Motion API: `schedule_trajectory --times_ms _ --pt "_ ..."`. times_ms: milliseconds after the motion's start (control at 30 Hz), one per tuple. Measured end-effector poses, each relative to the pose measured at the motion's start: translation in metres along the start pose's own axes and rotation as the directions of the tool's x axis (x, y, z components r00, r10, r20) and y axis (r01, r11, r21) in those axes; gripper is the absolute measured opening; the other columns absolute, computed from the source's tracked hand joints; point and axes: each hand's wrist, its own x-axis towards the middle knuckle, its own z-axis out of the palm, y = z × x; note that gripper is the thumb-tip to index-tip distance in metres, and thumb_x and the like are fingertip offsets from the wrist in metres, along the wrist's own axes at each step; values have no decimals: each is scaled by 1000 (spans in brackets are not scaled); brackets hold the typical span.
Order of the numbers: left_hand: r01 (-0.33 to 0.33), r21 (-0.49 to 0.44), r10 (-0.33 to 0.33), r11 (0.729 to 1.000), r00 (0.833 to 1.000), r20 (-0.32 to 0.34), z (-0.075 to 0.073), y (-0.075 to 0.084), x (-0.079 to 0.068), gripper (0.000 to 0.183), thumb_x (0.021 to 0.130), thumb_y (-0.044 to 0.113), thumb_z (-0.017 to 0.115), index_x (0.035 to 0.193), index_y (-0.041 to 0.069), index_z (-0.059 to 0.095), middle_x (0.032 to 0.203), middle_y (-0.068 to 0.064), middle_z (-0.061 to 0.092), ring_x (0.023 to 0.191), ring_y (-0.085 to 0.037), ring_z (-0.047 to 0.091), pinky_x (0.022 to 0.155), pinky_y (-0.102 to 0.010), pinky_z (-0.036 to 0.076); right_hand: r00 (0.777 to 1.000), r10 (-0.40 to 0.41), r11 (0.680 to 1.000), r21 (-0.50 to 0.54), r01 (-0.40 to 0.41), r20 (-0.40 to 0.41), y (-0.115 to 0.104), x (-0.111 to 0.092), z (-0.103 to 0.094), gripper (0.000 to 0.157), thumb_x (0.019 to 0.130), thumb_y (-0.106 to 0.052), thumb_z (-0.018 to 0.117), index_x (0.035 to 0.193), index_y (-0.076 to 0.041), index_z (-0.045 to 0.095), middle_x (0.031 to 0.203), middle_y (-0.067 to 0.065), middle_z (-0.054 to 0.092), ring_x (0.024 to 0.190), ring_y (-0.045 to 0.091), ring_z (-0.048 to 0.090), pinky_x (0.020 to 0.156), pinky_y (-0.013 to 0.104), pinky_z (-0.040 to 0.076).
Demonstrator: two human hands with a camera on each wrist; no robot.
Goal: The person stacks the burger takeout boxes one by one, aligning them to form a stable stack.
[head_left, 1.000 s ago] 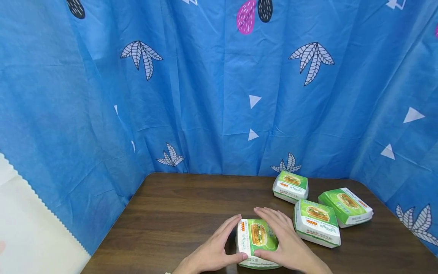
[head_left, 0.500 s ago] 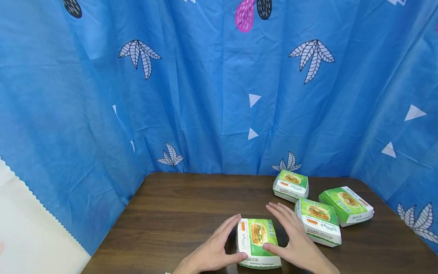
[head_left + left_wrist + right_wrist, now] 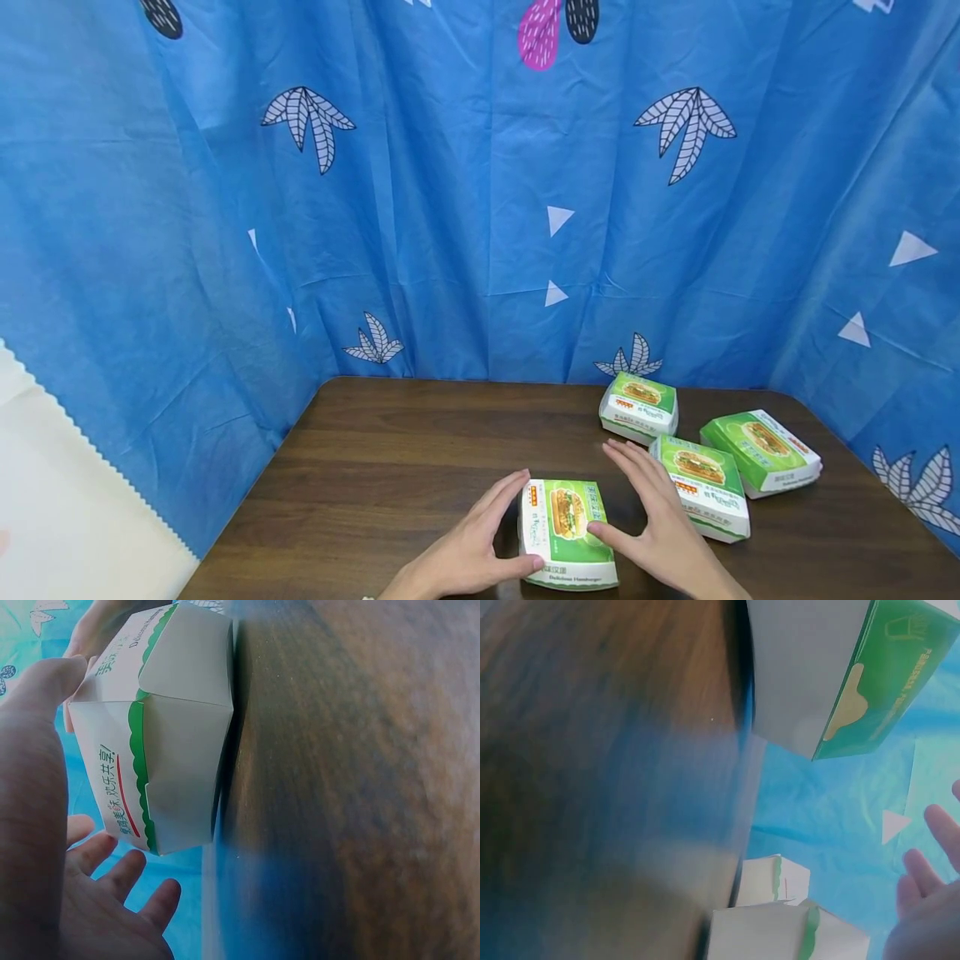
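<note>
A green and white hamburger box, closed and lying flat, sits near the front of the table. At its left side is my left hand, its thumb at the front corner and its fingertips by the back corner. In the left wrist view the fingers are spread along the box's wall. My right hand stands off to the box's right with fingers extended and holds nothing. Its thumb reaches towards the lid's right edge; touching or apart, I cannot tell. The right wrist view shows its loose fingers away from the green side.
Three more hamburger boxes lie to the right on the brown table: a back one, a right one and a near one, partly behind my right hand. A blue patterned curtain encloses the back and sides.
My right hand has moved off the box to the right, uncovering the lid's right part. The left hand and the boxes have stayed in place.
</note>
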Motion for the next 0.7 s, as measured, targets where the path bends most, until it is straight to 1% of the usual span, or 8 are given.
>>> schedule_trajectory --times_ms 33,133,233,267,333,400,633,700 --pt "-5 0 5 1000 1000 -2 0 0 0 92 92 61 70 164 30 21 168 -2 29 151 -19 32 119 -47 37 1000 5 1000 -5 -5 -13 1 -1 0 97 73 -35 94 156 -26 44 154 7 47 141 27 37 99 60 35" --pt "-5 -1 5 1000 1000 -4 0 0 0 93 92 61 70 164 31 21 168 -1 29 152 -18 32 120 -46 36 999 22 1000 -16 -22 -42 2 -2 0 97 73 -33 95 156 -26 45 153 8 49 139 21 38 98 57 38" --pt "-3 2 3 1000 1000 -4 0 1 0 93 91 62 69 164 32 20 169 -1 28 152 -18 32 120 -47 36 997 53 998 -17 -54 -55 1 -3 -1 96 73 -33 95 155 -26 46 153 9 49 139 27 41 98 58 39" --pt "-2 3 2 1000 1000 -5 0 1 0 93 91 62 69 164 32 20 169 -1 28 152 -18 32 120 -47 36 996 63 998 -10 -64 -56 1 -4 -1 95 74 -32 94 155 -25 46 152 11 50 138 30 41 97 62 39" --pt "-5 6 5 1000 1000 -5 0 1 0 93 91 62 69 164 32 20 169 -1 28 152 -18 32 119 -47 36 994 87 996 -7 -88 -59 1 -4 -2 93 74 -33 94 154 -26 47 151 12 51 138 37 42 98 65 38" --pt "-4 4 4 1000 1000 -5 0 1 -1 93 91 62 69 164 32 20 169 -1 29 152 -18 32 119 -47 36 993 105 994 -4 -106 -61 1 -4 -3 92 75 -33 94 154 -25 47 151 13 51 138 41 42 98 68 37" --pt "9 0 -9 1000 1000 -1 0 1 0 94 91 62 70 164 32 20 168 -1 29 152 -18 31 119 -48 36 987 139 990 -7 -140 -84 6 -5 -8 94 76 -27 93 156 -22 44 152 17 49 139 44 39 99 70 36" --pt "10 -3 -10 1000 1000 0 0 1 0 94 91 62 70 164 32 20 168 2 28 152 -18 31 119 -47 36 984 152 988 -13 -154 -90 7 -6 -10 95 76 -27 93 157 -22 43 152 18 48 140 45 39 99 71 36"
